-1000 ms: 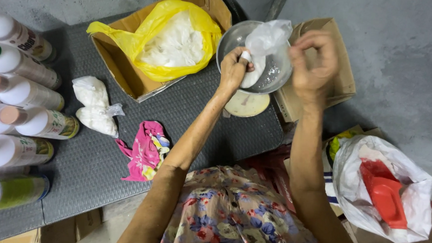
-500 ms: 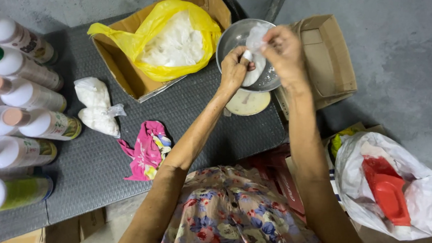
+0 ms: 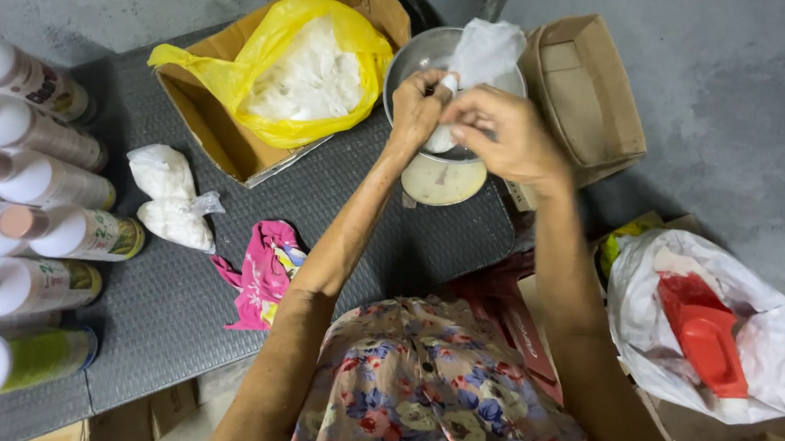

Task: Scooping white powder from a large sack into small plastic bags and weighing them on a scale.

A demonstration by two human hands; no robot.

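Left hand [image 3: 419, 106]: pinches the neck of a small clear plastic bag [image 3: 482, 55] of white powder, over the metal scale pan [image 3: 414, 56].
Right hand [image 3: 504, 137]: grips the same bag, just beside the left.
Table [image 3: 164, 307]: yellow-lined carton [image 3: 275, 71], two filled bags [image 3: 172, 195], pink cloth [image 3: 264, 272], bottles [image 3: 43, 229].

I see thin, crinkled clear plastic in the small bag [image 3: 482, 55] that both hands pinch over the metal bowl [image 3: 416, 62], whose dull grey steel has a soft sheen. Left of the bowl, a glossy yellow plastic liner [image 3: 267, 53] sits in a matt brown cardboard box [image 3: 202, 123]; right of it stands another cardboard box [image 3: 587, 88], plain and rough. The tabletop [image 3: 173, 307] below the bowl is dark with a fine ribbed texture. On it lie a pink cloth [image 3: 263, 272] and smooth plastic bottles [image 3: 61, 230].
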